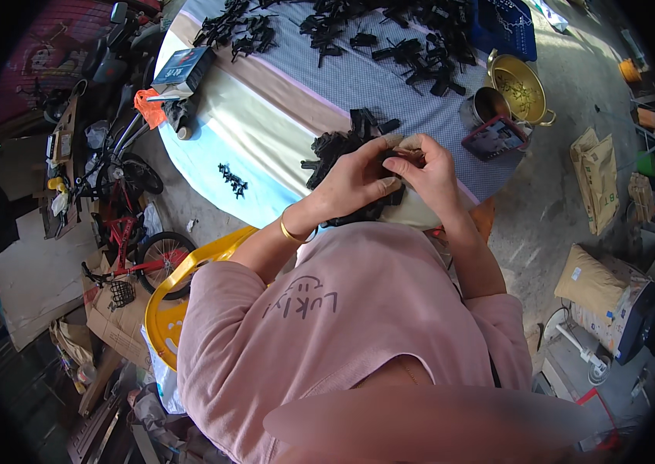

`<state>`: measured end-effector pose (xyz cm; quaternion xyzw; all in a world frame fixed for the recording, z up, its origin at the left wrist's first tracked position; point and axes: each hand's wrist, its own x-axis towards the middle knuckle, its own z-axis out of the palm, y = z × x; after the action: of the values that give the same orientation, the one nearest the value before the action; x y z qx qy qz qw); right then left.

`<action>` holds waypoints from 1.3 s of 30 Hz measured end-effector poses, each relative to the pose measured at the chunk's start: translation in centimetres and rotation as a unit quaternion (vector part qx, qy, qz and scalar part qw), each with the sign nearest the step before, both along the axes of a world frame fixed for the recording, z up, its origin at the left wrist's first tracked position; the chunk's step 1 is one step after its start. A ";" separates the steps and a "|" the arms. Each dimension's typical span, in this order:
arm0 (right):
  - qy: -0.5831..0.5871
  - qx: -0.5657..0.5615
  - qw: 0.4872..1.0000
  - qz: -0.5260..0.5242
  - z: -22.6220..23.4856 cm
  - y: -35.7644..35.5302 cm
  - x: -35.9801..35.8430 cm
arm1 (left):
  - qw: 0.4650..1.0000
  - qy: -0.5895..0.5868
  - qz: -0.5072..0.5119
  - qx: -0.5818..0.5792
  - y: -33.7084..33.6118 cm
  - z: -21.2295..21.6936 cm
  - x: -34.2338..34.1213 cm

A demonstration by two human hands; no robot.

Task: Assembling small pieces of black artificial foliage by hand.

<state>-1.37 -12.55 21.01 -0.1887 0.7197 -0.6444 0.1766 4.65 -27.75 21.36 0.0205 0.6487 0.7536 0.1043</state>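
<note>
My left hand [354,176] and my right hand [429,174] meet over the near edge of the table, thumbs and fingertips brought together. Both are closed in a pinch, and whatever lies between the fingertips is mostly hidden. A pile of black plastic parts [335,149] sits right beside and beneath my left hand. More of these parts show under my wrists, partly covered. Farther off, a large heap of similar black pieces [424,58] spreads along the back of the table. A small cluster of tiny black pieces [232,181] lies to the left.
The striped tablecloth [281,116] covers a rounded table. At its left stand a blue box [182,73] and an orange bag [149,107]. On the right are a metal pot [488,104], a phone-like screen [494,139], a yellow colander [528,77] and a blue basket [525,35].
</note>
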 end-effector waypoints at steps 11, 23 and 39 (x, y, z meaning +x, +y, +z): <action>-0.086 0.010 0.994 0.070 -0.4 0.7 0.3 | 0.996 -0.003 0.081 0.035 -0.3 -0.8 -0.2; -0.044 0.077 0.995 0.050 -5.5 0.5 0.6 | 0.978 0.082 0.093 -0.165 -0.3 -3.3 -0.2; -0.036 0.122 0.991 -0.030 -9.2 3.1 0.5 | 0.827 0.143 0.133 -0.527 2.5 -15.1 -18.5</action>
<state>-0.87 -9.46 11.79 -0.1210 0.7914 -0.5630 0.2050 -13.87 -25.26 6.22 -0.0164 0.9512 0.2928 -0.0961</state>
